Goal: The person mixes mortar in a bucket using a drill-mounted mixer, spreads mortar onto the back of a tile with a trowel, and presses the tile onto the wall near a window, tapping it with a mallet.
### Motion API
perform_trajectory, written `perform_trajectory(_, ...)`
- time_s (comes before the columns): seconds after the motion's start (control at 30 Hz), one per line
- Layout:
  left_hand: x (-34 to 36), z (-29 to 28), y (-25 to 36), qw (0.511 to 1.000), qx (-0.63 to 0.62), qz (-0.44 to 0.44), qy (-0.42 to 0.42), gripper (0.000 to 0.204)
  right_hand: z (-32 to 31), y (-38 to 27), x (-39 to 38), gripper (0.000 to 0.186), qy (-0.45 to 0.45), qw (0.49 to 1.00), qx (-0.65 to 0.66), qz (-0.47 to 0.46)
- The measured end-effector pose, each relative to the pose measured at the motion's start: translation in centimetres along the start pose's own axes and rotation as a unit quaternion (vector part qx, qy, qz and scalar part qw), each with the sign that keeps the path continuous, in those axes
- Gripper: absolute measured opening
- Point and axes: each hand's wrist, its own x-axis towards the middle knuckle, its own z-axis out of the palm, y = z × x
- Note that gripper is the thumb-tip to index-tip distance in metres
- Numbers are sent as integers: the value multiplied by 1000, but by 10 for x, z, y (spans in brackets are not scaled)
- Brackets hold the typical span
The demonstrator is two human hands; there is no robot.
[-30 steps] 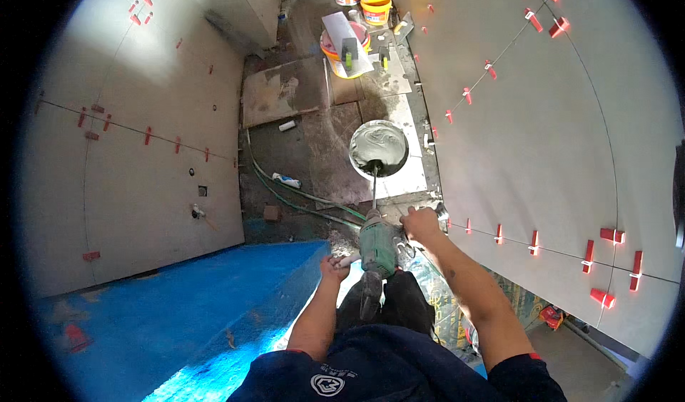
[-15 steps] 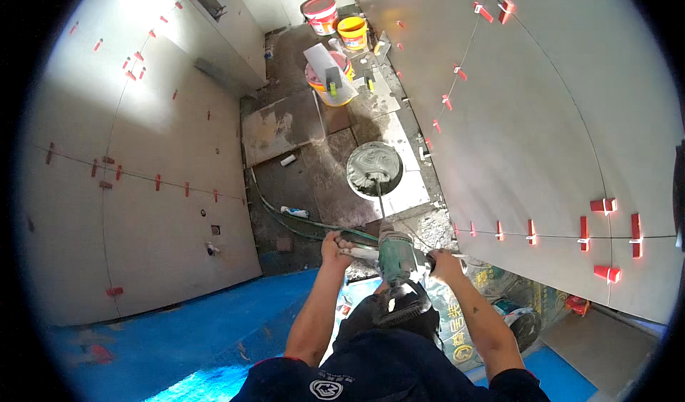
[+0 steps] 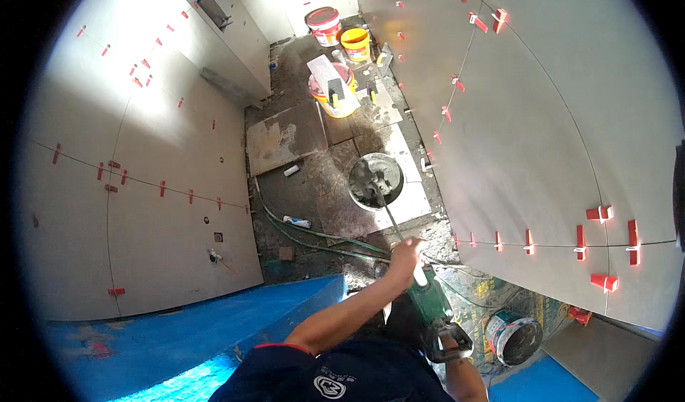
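A green electric mixing drill (image 3: 430, 298) slants from my lap toward a round bucket of grey mortar (image 3: 378, 204). Its thin metal paddle shaft (image 3: 392, 220) runs into the mortar, where the paddle lifts a lump at the surface. My left hand (image 3: 406, 261) grips the drill near its front, by the pale side handle (image 3: 419, 276). At the rear grip is my right hand (image 3: 449, 343), its fingers partly hidden by the drill housing.
Grey tiled walls with red levelling wedges (image 3: 601, 214) rise on both sides. Green hoses (image 3: 325, 235) cross the floor. Farther off stand a yellow bucket (image 3: 355, 43), a red-lidded bucket (image 3: 325, 24) and a trowel (image 3: 335, 88) laid on another bucket. A dirty bucket (image 3: 521, 339) stands at right.
The drill has swung back toward my body and right, tilting more. My left hand moved right across its front; my right hand moved back to the rear grip. The mortar's surface looks lumpier.
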Motion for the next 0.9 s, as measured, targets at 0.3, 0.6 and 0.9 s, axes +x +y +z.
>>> perform_trajectory(0.3, -81, 24, -15, 917, 279, 252, -136, 26, -9, 35, -47, 49, 48, 996, 52, 62)
perform_trajectory(0.6, 21, -49, -89, 996, -41, -76, -2, 16, -5, 57, -55, 49, 41, 994, 81, 55)
perform_trajectory(0.9, -80, -19, -79, 986, 149, 22, -74, 10, 1, 83, -74, 49, 48, 991, 116, 52)
